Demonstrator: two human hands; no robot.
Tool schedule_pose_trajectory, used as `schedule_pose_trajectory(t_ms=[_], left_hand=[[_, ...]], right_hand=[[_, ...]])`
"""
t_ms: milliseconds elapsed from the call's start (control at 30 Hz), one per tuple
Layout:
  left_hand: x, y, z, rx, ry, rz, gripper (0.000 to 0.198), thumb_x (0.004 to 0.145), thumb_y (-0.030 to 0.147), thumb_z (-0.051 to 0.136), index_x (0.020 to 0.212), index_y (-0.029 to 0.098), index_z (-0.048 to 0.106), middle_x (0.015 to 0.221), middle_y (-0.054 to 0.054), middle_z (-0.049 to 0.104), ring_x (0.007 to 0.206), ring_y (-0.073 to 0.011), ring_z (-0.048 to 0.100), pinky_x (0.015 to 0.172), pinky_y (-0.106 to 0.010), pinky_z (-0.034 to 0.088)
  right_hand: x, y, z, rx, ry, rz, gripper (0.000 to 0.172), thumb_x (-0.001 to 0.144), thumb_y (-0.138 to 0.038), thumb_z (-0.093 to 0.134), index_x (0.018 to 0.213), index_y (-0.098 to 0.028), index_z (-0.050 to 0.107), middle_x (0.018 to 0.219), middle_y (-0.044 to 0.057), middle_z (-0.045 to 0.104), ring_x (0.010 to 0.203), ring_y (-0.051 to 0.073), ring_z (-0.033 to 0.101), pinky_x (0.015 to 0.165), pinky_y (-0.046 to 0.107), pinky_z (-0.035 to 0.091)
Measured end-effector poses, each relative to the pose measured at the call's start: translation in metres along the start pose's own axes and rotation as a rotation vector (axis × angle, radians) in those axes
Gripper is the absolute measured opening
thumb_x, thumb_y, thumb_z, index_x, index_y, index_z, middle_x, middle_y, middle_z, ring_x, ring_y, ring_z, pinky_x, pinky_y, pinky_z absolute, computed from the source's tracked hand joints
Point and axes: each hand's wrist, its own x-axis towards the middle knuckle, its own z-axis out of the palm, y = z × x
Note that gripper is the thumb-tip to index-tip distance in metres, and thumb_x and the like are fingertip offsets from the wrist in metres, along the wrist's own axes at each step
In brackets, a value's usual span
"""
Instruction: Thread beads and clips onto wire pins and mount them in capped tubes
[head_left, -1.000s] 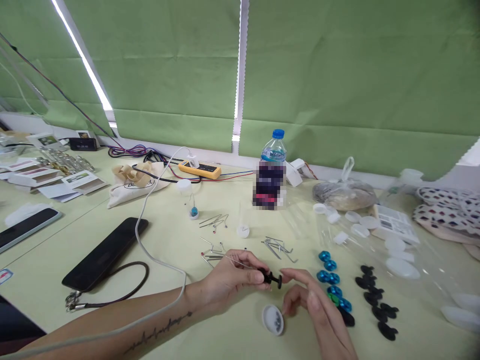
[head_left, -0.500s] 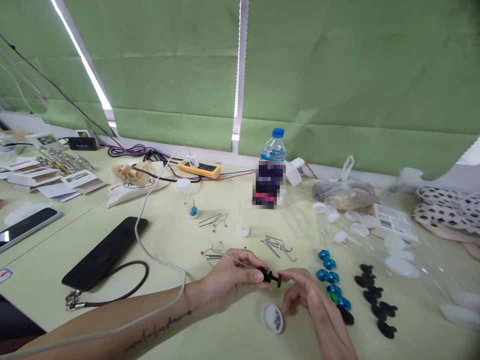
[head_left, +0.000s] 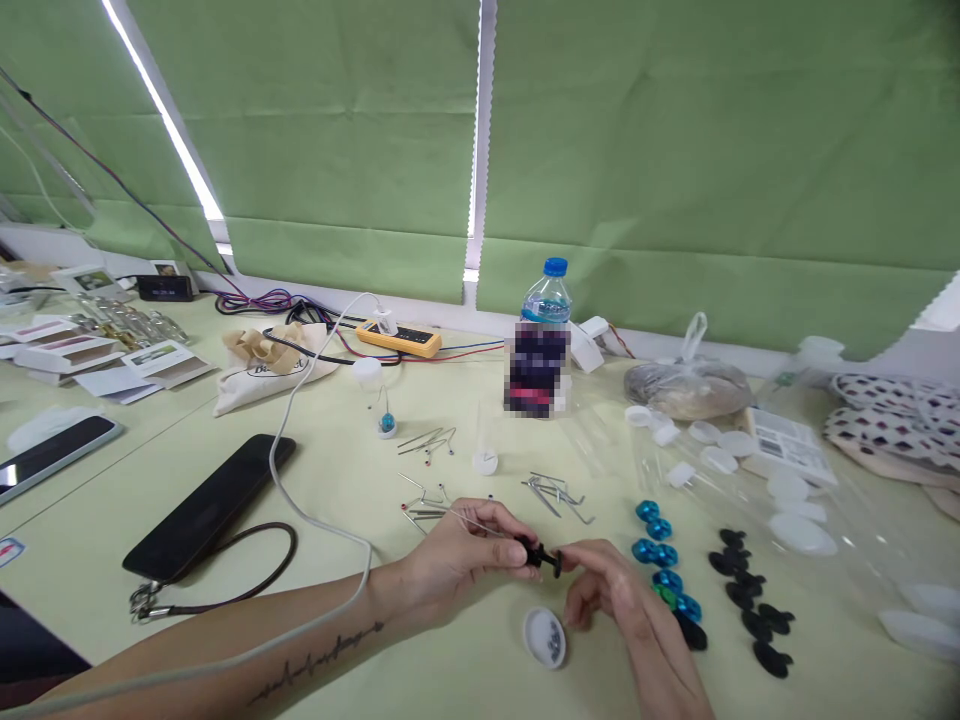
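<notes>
My left hand (head_left: 480,545) pinches a small black spool-like part (head_left: 543,555) between thumb and fingers, its flared end facing right. A thin metal rod (head_left: 469,517) runs along the back of that hand towards the part. My right hand (head_left: 619,600) has its index fingertip at the flared end, with the other fingers loosely bent and apart from it. Below the hands lies a white cap (head_left: 534,640) with small metal bits in it. Shiny blue pieces (head_left: 654,551) and black lobed pieces (head_left: 742,590) are set out to the right.
Bent metal rods (head_left: 553,492) lie beyond my hands. A white cable (head_left: 289,480) crosses over my left forearm. A black phone (head_left: 210,510) is at left; a water bottle (head_left: 547,300) and yellow power strip (head_left: 401,339) stand behind. Clear tubes and white caps (head_left: 802,530) cover the right side.
The black part's flared end has turned slightly at my right index fingertip. Both hands stay nearly in place.
</notes>
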Motion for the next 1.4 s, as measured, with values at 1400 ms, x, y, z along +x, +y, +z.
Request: schedule_pose_trajectory(t_ms=[1400], left_hand=[[0.0002,0.0,-0.0008,0.006,0.006,0.0,0.021,0.06,0.016,0.088,0.075,0.01,0.074,0.075,-0.007,0.074,0.067,-0.0158,0.07,0.073,-0.028,0.055]], right_hand=[[-0.0004,-0.0001,0.002,0.009,0.024,0.022,0.04,0.1,-0.047,0.035,0.114,-0.023,0.064,0.099,0.008,0.062,0.067,0.019,0.059,0.058,0.031,0.046]])
